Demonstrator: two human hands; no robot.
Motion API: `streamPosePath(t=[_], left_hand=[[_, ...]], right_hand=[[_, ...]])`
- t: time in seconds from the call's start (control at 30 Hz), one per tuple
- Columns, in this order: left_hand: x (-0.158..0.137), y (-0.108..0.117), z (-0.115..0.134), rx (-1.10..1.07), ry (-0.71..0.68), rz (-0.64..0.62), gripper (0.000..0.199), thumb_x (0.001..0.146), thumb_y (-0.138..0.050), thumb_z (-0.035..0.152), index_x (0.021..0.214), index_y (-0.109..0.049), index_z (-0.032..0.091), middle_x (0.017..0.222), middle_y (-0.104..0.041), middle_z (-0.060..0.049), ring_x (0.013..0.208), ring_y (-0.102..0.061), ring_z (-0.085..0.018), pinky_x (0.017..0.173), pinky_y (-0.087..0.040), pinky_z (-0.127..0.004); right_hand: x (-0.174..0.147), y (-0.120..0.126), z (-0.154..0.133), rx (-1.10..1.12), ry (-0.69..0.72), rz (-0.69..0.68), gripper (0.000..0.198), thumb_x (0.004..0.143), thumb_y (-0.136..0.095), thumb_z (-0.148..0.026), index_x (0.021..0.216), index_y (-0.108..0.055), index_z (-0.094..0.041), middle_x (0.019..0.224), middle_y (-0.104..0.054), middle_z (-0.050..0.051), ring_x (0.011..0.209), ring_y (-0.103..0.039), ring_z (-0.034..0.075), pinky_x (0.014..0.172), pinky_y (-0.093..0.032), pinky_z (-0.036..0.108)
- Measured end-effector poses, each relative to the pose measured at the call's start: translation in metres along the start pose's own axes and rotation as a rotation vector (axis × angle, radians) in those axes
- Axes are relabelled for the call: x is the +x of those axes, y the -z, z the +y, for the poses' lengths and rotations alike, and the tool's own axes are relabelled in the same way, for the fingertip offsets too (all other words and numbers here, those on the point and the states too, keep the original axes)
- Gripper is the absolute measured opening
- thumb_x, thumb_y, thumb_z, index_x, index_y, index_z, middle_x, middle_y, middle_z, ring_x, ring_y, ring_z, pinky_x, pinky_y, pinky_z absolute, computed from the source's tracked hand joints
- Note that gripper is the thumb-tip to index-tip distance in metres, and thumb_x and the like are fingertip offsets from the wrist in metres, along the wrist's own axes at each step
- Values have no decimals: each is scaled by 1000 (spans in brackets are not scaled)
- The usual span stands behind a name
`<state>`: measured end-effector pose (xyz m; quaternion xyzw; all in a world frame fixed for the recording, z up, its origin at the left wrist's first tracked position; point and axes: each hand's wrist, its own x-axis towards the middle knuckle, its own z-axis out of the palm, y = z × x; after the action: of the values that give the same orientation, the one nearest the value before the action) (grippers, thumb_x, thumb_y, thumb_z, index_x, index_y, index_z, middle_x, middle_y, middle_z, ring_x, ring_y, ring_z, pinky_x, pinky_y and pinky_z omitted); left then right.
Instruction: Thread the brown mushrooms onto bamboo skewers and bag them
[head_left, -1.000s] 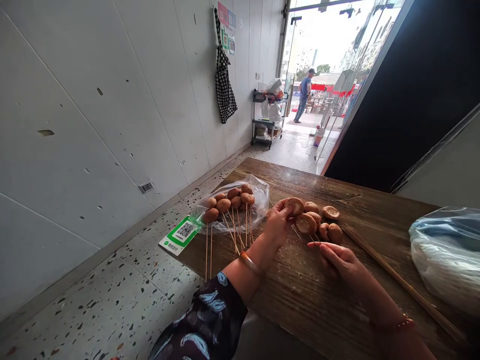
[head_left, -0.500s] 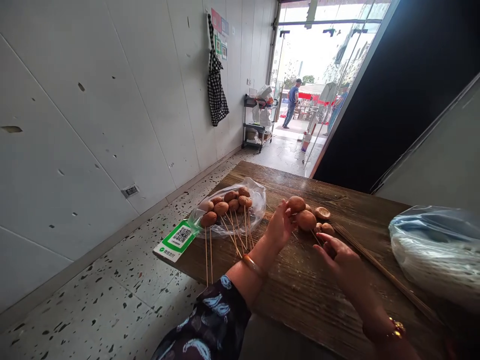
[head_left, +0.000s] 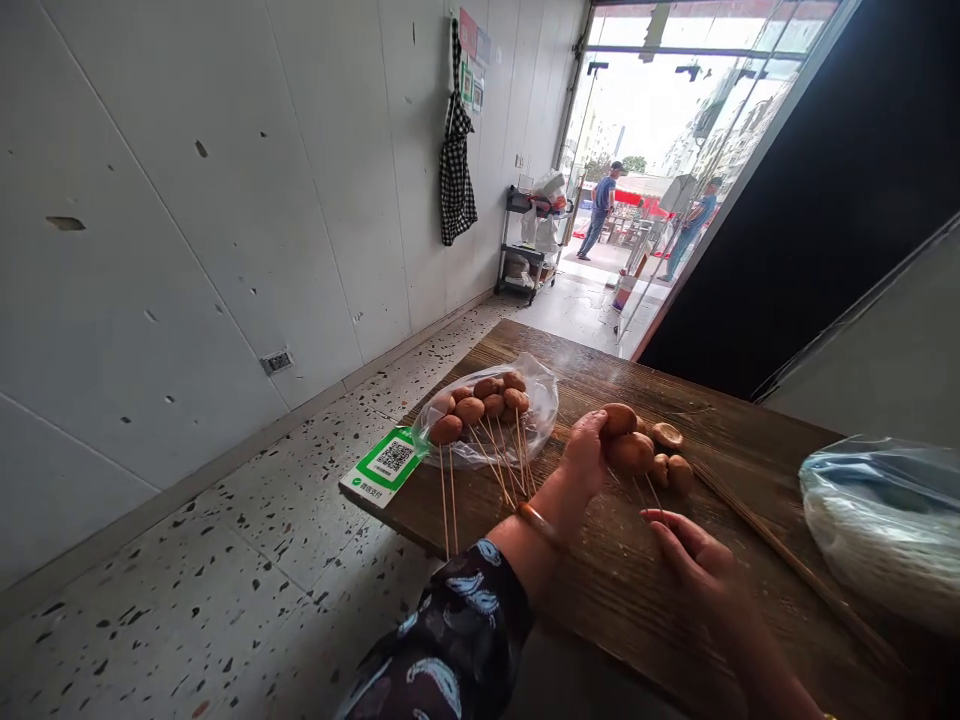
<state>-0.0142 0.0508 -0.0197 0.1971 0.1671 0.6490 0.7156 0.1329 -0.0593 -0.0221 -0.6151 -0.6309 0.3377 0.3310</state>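
Note:
My left hand [head_left: 587, 452] is closed around a brown mushroom [head_left: 630, 454], with another mushroom cap [head_left: 619, 419] just behind it. Thin sticks run down from the nearer cap. My right hand [head_left: 696, 552] pinches one of them, a bamboo skewer [head_left: 655, 493], between thumb and fingers below the cap. Beside these lie several loose mushrooms [head_left: 679, 474], one turned with its pale underside [head_left: 667, 435] up. To the left, several skewered mushrooms [head_left: 469, 411] rest on a clear plastic bag [head_left: 546, 385], their sticks pointing toward me.
A bundle of bamboo skewers [head_left: 780, 545] lies along the right of the wooden table [head_left: 592, 620]. A plastic bag with white netted contents [head_left: 885, 520] sits at the right edge. A green QR-code card [head_left: 384, 467] is at the left corner. Beyond are a cart [head_left: 531, 245] and a person [head_left: 600, 210] outside.
My right hand has drawn down and back from the mushroom along the skewer, and more stick shows below the cap. My left hand still holds the mushroom. The whole view has shifted slightly.

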Motion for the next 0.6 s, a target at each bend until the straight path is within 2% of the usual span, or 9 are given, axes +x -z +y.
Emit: streamPosePath(t=[0.17, 0.23, 0.3, 0.37, 0.43, 0.53, 0.6], left_hand=[[11, 9, -11, -16, 25, 115, 27, 85, -53, 40, 88, -64, 15, 88, -68, -10, 80, -62, -19, 78, -50, -31], [13, 12, -14, -13, 93, 165, 34, 89, -45, 46, 93, -61, 17, 85, -66, -9, 72, -61, -18, 70, -49, -31], [12, 15, -16, 30, 161, 162, 39, 92, -36, 46, 95, -60, 16, 80, -65, -8, 63, -59, -16, 62, -48, -31], [10, 17, -18, 89, 205, 125, 38, 92, -36, 42, 92, -61, 14, 75, -64, -9, 58, -57, -15, 59, -46, -30], [8, 18, -22, 147, 228, 85, 33, 89, -44, 38, 84, -63, 12, 69, -63, -9, 55, -56, -15, 57, -44, -29], [6, 17, -30, 231, 258, 40, 28, 85, -53, 35, 76, -65, 12, 64, -61, -8, 53, -53, -15, 55, -42, -29], [6, 14, -34, 275, 233, 83, 28, 86, -52, 36, 78, -66, 13, 64, -59, -7, 53, -52, -15, 52, -40, -30]], right_hand=[[-13, 3, 3, 134, -72, 48, 43, 78, -62, -57, 98, -72, -20, 52, -46, -3, 46, -37, 13, 43, -30, 27], [-14, 6, -6, 201, -97, 98, 41, 77, -64, -56, 97, -73, -22, 52, -43, -3, 45, -34, 12, 41, -27, 26], [-11, 7, -21, 251, -92, 96, 39, 77, -65, -55, 98, -73, -23, 51, -42, -3, 45, -33, 11, 40, -25, 26], [-6, 3, -40, 266, -57, 29, 39, 79, -64, -54, 100, -73, -23, 51, -42, -2, 45, -34, 12, 40, -26, 26], [0, -7, -62, 255, -16, -89, 42, 79, -62, -57, 99, -74, -21, 51, -43, -1, 45, -37, 13, 39, -28, 27], [10, -34, -96, 292, -20, -312, 45, 78, -64, -58, 94, -74, -17, 52, -44, -1, 47, -39, 12, 41, -29, 25], [16, -57, -115, 343, -68, -436, 42, 78, -65, -56, 90, -73, -17, 50, -40, -4, 42, -30, 7, 38, -23, 23]])
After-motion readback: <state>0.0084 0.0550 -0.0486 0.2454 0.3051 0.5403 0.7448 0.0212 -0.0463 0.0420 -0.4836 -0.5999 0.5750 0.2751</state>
